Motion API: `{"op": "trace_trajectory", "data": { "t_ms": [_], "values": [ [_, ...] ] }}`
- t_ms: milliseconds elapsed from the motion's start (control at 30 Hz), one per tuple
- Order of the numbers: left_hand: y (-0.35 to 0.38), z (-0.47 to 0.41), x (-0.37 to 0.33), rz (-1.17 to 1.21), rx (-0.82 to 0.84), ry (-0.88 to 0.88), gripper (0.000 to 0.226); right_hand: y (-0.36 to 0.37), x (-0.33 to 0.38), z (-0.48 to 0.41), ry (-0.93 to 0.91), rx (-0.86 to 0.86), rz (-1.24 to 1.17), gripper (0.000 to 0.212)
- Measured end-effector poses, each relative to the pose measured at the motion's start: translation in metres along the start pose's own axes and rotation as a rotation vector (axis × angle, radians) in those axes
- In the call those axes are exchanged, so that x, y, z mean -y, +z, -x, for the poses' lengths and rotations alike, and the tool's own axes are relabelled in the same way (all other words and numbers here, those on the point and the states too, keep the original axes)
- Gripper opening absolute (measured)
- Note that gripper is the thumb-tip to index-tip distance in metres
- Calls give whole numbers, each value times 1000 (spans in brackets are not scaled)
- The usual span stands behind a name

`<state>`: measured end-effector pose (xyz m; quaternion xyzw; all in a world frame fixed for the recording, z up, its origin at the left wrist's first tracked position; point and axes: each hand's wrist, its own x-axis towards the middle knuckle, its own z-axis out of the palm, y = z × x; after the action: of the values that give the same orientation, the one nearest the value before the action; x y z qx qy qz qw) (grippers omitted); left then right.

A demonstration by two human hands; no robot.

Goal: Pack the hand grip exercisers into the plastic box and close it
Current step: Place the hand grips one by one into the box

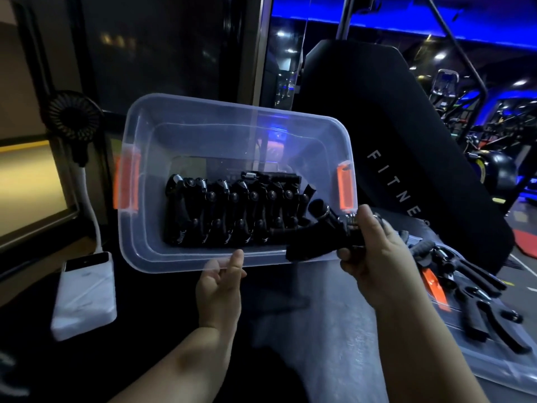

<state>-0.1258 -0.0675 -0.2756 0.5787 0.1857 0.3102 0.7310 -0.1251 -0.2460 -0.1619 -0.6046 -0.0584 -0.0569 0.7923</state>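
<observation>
The clear plastic box (203, 120) with orange side latches is tilted up toward me, and my left hand (220, 282) grips its near rim from below. Inside it, several black hand grip exercisers (232, 210) with metal springs lie packed in a row. My right hand (374, 254) holds one more black exerciser (316, 231) by its spring end over the box's near right corner. More loose exercisers (476, 283) lie to the right on the clear lid (494, 365), which has an orange latch.
A white power bank (87, 292) lies at the left, with a small black fan (72, 117) on a white neck above it. A black padded gym machine part (392, 141) stands behind the box. Gym equipment under blue light fills the far right.
</observation>
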Motion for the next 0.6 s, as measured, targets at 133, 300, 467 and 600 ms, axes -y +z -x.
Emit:
{"op": "trace_trajectory", "data": {
  "t_ms": [133,300,467,600],
  "values": [
    [-3,-1,-1,-39,16,17,32,13,8,-2,-52,3,-55,44],
    [-3,2,-4,23,27,-26,30,26,-12,-9,-57,-26,82,26],
    [-5,2,-6,28,32,-31,27,16,-21,-15,-141,-101,288,19],
    [-4,0,-4,14,30,-10,27,6,-16,-17,-229,-69,526,4]
  ]
}}
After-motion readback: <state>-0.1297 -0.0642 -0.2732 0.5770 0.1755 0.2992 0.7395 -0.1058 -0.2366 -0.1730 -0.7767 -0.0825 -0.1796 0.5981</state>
